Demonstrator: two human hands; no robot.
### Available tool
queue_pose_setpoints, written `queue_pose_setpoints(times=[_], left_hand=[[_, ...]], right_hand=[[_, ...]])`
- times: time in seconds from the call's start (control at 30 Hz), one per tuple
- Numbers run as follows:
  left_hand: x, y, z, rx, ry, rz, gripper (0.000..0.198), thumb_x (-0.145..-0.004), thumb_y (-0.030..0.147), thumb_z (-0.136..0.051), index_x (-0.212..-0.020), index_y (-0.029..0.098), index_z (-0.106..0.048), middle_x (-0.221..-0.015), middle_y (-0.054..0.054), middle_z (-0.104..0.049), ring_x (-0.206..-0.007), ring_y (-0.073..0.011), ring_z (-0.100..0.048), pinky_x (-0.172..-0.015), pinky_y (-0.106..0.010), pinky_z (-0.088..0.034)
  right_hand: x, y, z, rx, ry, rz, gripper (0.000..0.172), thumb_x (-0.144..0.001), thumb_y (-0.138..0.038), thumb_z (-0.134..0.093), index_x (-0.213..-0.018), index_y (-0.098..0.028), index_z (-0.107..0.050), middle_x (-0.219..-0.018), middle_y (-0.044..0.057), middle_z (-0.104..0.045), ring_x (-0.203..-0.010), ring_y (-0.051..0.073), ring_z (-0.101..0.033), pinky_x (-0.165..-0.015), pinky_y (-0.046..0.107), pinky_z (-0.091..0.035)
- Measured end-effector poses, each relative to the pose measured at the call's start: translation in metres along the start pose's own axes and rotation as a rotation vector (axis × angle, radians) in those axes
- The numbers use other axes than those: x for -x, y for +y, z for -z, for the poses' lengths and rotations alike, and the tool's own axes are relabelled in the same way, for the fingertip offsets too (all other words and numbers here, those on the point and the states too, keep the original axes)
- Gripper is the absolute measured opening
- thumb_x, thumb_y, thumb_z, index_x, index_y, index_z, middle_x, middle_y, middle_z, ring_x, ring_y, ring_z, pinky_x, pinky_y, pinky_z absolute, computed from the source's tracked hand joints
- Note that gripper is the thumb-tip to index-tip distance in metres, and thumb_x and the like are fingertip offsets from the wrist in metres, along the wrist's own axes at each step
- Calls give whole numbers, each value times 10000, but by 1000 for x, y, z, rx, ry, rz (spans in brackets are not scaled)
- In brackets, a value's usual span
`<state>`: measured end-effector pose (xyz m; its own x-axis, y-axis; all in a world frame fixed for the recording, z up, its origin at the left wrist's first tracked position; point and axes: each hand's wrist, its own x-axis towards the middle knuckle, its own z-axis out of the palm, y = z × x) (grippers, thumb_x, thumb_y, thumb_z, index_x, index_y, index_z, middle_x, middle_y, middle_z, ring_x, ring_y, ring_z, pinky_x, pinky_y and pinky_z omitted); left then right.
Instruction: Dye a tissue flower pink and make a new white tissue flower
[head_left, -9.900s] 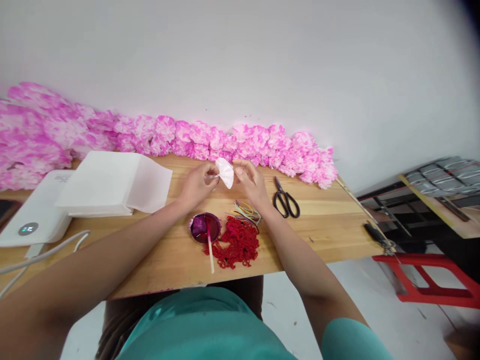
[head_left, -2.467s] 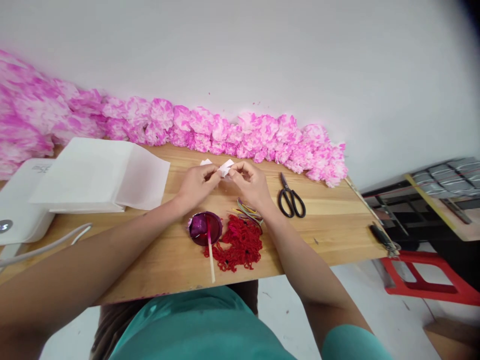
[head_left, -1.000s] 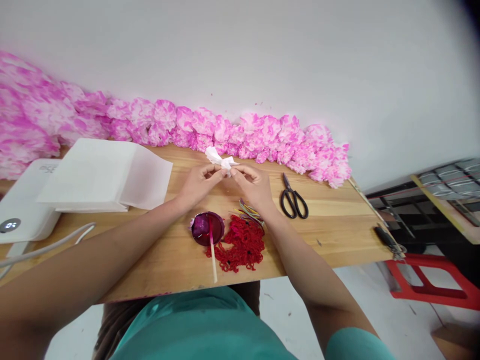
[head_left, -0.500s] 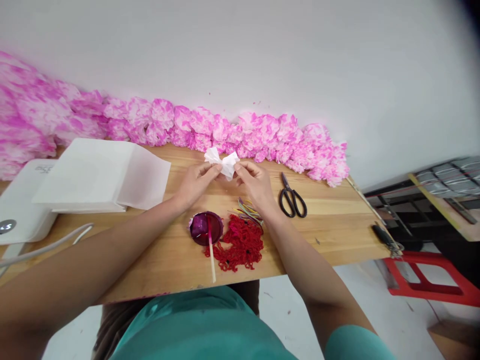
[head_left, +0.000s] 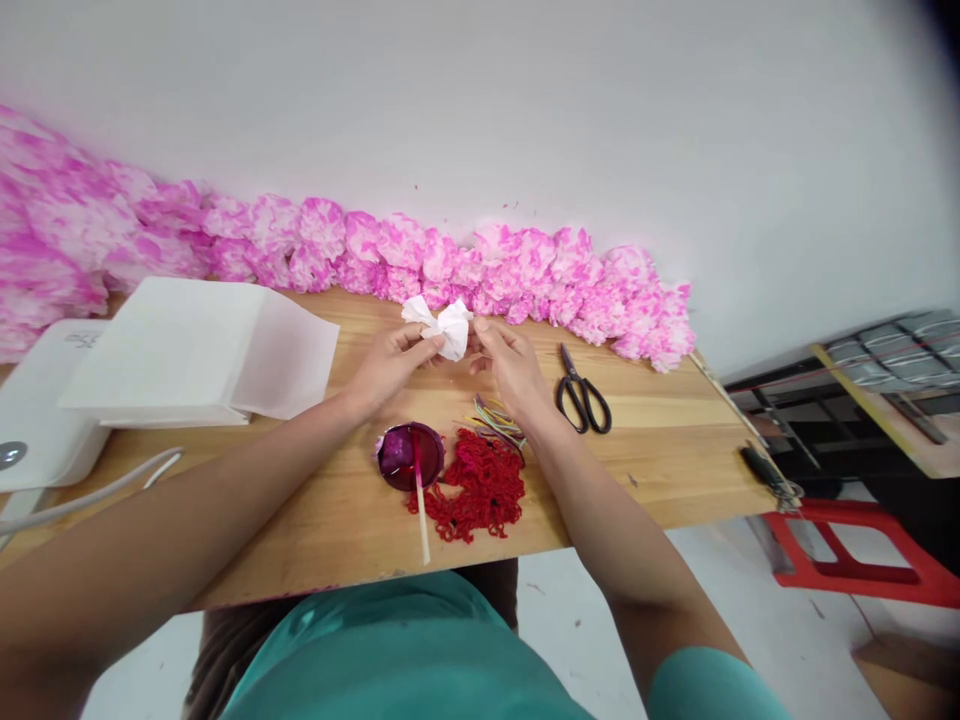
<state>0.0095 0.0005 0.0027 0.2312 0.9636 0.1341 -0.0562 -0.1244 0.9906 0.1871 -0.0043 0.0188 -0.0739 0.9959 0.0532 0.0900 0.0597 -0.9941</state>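
A small piece of white tissue paper [head_left: 452,325], gathered at its middle and flared out like a bow, is above the table. My left hand [head_left: 397,368] pinches it at its lower left side between thumb and fingers. My right hand [head_left: 511,368] is just at the paper's right edge, with its fingers bent in close to the thumb. What those fingers hold, if anything, is too small to make out. Below the hands are a bowl of purple-red dye [head_left: 400,455] with a pink-tipped stick [head_left: 422,520] in it, a heap of red yarn [head_left: 484,490] and several thin coloured strands [head_left: 495,418].
Black-handled scissors [head_left: 580,395] lie right of my right hand. White paper sheets [head_left: 165,345] rest on a white device [head_left: 49,410] at left. Pink and white paper flowers [head_left: 405,243] line the wall. A red stool [head_left: 847,575] stands beyond the table's right end.
The white tissue paper has turned slightly and shifted left with my left hand. My right thumb and fingers have come off its right side and are now a little apart from it.
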Motion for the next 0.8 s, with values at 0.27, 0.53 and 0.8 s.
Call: queue_pose_setpoints(times=[0.27, 0.53, 0.8], left_hand=[[-1, -6, 1, 80, 7, 11, 308, -782, 470, -690, -740, 165, -668, -703, -13, -660, -678, -142, -574, -691, -261, -457], [0, -4, 1, -69, 84, -28, 454, -863, 578, -593, -670, 169, -637, -666, -24, -642, -665, -156, -565, -662, -267, -445], [3, -3, -4, -142, 3, 7, 398, -791, 553, -683, -746, 158, -711, -727, -26, -710, -695, -170, -608, -667, -267, -458]], right_hand=[[6, -4, -5, 288, 41, 194, 196, -824, -407, -692, -802, -212, -698, -787, -9, -703, -659, 115, -544, -640, 265, -418], [0, 1, -3, 138, 74, 167, 252, -780, -461, -723, -807, -213, -689, -806, 0, -731, -720, 135, -613, -682, 275, -474], [2, -2, -1, 219, 92, 209, 172, -823, -375, -680, -870, -223, -747, -866, 6, -762, -759, 145, -635, -722, 292, -490]])
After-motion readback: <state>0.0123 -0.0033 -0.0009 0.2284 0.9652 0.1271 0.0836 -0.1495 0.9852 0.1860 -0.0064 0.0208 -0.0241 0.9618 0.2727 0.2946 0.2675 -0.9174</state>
